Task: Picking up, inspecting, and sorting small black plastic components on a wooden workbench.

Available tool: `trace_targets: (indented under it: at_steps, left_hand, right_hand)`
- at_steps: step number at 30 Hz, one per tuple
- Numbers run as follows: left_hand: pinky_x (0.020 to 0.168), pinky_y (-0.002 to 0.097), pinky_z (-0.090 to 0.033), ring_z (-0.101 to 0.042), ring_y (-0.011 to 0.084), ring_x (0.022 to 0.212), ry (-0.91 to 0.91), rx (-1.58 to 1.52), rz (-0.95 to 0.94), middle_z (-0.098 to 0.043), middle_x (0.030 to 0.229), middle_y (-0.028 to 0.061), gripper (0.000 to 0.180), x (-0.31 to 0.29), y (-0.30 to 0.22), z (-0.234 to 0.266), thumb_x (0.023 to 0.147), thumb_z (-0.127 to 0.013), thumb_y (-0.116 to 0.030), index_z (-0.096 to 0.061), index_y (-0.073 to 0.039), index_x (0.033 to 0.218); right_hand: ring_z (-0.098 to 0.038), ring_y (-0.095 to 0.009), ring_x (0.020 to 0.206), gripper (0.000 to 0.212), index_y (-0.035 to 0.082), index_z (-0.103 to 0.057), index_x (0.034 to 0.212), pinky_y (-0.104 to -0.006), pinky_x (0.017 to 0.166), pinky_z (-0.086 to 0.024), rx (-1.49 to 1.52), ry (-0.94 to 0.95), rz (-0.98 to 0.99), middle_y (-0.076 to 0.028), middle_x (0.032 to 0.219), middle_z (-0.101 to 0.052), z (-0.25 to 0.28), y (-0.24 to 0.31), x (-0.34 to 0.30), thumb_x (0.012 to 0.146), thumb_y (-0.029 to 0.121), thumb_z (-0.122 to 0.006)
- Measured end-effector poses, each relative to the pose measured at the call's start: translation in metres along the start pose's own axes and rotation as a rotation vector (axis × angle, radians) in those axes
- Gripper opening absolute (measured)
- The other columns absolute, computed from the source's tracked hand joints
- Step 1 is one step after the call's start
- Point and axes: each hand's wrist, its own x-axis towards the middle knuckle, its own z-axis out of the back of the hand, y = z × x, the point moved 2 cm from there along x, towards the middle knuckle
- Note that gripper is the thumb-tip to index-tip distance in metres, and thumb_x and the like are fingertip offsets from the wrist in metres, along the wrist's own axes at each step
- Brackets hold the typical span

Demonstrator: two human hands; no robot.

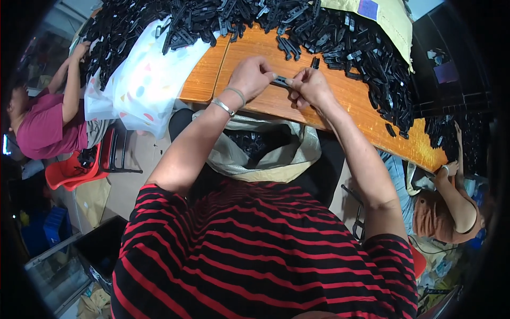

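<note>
Pinching a slim black part (pixel 279 81) between your two hands, you have it just above the near edge of the wooden table (pixel 249 53). Your left hand (pixel 251 77) is closed down to thumb and fingertips at one end; your right hand (pixel 312 89) nips the other end, its remaining fingers curled under. Both grips look small, so little of the part seems backed by anything but fingertips. If one side pushes harder than the other, it could twist or spring out. Being so near the edge, a slip toward you might drop it past the tabletop into the open sack (pixel 265 174) at your lap, where dark pieces (pixel 249 142) already lie and it would be hard to pick out. Just beyond your right hand stands a loose black piece (pixel 315 63); a careless knuckle could knock it. The heap (pixel 366 64) curving around the far side looks unsteady, and reaching in low could send parts sliding your way. Too much bending force might also crack the part, though its stiffness I cannot tell.
</note>
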Motion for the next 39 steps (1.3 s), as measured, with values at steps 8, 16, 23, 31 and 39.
trace_targets:
  at_steps: [8, 16, 23, 31, 39]
  left_hand:
    - [0.063, 0.029, -0.048, -0.057, 0.0142, 0.066, 0.386, 0.172, -0.125, -0.063, 0.072, 0.0079, 0.017, -0.031, 0.006, 0.017, 0.076, -0.071, -0.015, -0.064, -0.002, 0.084]
    - [0.073, 0.0364, -0.048, -0.057, 0.0274, 0.086, -0.15, 0.334, -0.492, -0.057, 0.09, 0.0098, 0.016, 0.021, -0.023, 0.007, 0.077, -0.065, -0.008, -0.066, -0.01, 0.094]
    - [0.073, 0.0388, -0.047, -0.053, 0.0274, 0.091, -0.127, 0.611, -0.752, -0.052, 0.09, 0.0081, 0.013, 0.052, -0.027, -0.003, 0.075, -0.066, -0.008, -0.058, -0.007, 0.085]
    - [0.054, 0.0328, -0.047, -0.058, 0.0233, 0.062, -0.083, 0.258, -0.384, -0.057, 0.078, 0.0086, 0.022, 0.035, -0.023, 0.002, 0.077, -0.069, -0.009, -0.053, -0.005, 0.092]
    - [0.05, 0.0196, -0.047, -0.056, 0.0075, 0.059, 0.156, -0.914, 0.147, -0.058, 0.08, 0.0029, 0.03, 0.01, -0.057, -0.001, 0.085, -0.068, -0.014, -0.05, -0.002, 0.106]
  right_hand:
    - [-0.057, -0.012, 0.044, 0.024, 0.003, -0.056, 0.07, -0.0256, 0.04, -0.044, -0.223, 0.32, 0.033, -0.007, 0.056, -0.059, -0.008, -0.018, -0.05, 0.086, 0.017, -0.066]
    - [-0.063, -0.031, 0.073, 0.017, 0.006, -0.063, 0.092, -0.0378, 0.064, -0.051, -1.0, -0.399, 0.69, -0.013, 0.085, -0.06, 0.057, 0.012, -0.005, 0.076, 0.003, -0.062]
    - [-0.06, -0.035, 0.076, 0.021, 0.007, -0.063, 0.093, -0.0422, 0.065, -0.05, -1.089, -0.241, 0.76, -0.013, 0.094, -0.057, 0.057, 0.006, 0.007, 0.073, 0.008, -0.068]
    - [-0.062, -0.031, 0.073, 0.032, 0.004, -0.063, 0.098, -0.0394, 0.064, -0.049, -0.762, -0.267, 0.663, -0.014, 0.081, -0.062, 0.017, 0.009, -0.009, 0.074, 0.022, -0.075]
    - [-0.049, -0.006, 0.045, 0.016, -0.002, -0.065, 0.095, -0.0202, 0.041, -0.039, 0.071, -0.186, 0.464, -0.001, 0.064, -0.06, 0.023, 0.023, -0.019, 0.09, 0.013, -0.06]
